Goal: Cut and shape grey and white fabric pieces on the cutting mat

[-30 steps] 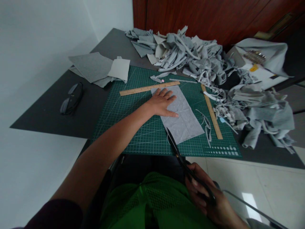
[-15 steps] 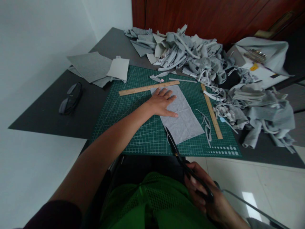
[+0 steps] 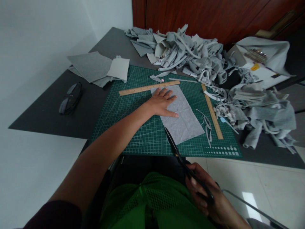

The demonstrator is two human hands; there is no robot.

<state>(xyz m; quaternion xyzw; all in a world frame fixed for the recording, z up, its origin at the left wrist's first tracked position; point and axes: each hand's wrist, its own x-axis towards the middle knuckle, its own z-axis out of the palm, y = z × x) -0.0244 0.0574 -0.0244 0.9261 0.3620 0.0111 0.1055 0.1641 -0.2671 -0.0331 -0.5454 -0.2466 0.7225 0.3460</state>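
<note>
My left hand (image 3: 163, 103) lies flat with fingers spread on a grey piece of fabric (image 3: 184, 122). The fabric rests on a green cutting mat (image 3: 133, 127) marked with a grid. In my right hand (image 3: 202, 187), below the mat's front edge, is a pair of black scissors (image 3: 177, 152). Their blades point up and left, with the tips at the fabric's lower left edge. Whether the blades are closed on the fabric I cannot tell. One wooden ruler (image 3: 149, 88) touches the fabric's far edge; another wooden ruler (image 3: 212, 111) lies to its right.
Thin fabric strips (image 3: 207, 128) lie right of the fabric. A large heap of grey scraps (image 3: 190, 51) spreads along the back, with more scraps (image 3: 267, 108) at the right. A white box (image 3: 267, 71) stands behind. Left are flat grey pieces (image 3: 90, 65) and glasses (image 3: 70, 99).
</note>
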